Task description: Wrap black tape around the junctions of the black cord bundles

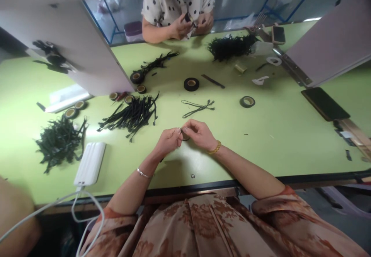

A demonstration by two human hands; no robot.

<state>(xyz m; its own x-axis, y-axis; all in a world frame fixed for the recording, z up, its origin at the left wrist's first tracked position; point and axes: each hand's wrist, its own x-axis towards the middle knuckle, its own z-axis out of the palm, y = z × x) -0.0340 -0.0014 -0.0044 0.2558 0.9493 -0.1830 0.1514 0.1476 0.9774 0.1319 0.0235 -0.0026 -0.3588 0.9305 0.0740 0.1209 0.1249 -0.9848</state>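
Note:
My left hand (169, 140) and my right hand (199, 134) meet above the table, fingertips pinched together. Under the right fingers shows part of a tape roll (186, 136) with a brownish core. The left hand is closed on a thin black cable, mostly hidden by the fingers; a small dark end (161, 160) sticks out below the left wrist. Just beyond the hands lie a couple of thin black cables (198, 108) with looped ends, crossing each other. To the left is a heap of black cables (133, 114).
Another pile of black cables (59, 141) lies left, beside a white power bank (90, 163) with a white cord. Black tape rolls (191, 84) and a second roll (247, 101) stand ahead. A phone (325, 103) lies right. Across the table, a co-worker's hands (185, 25) hold a tape roll.

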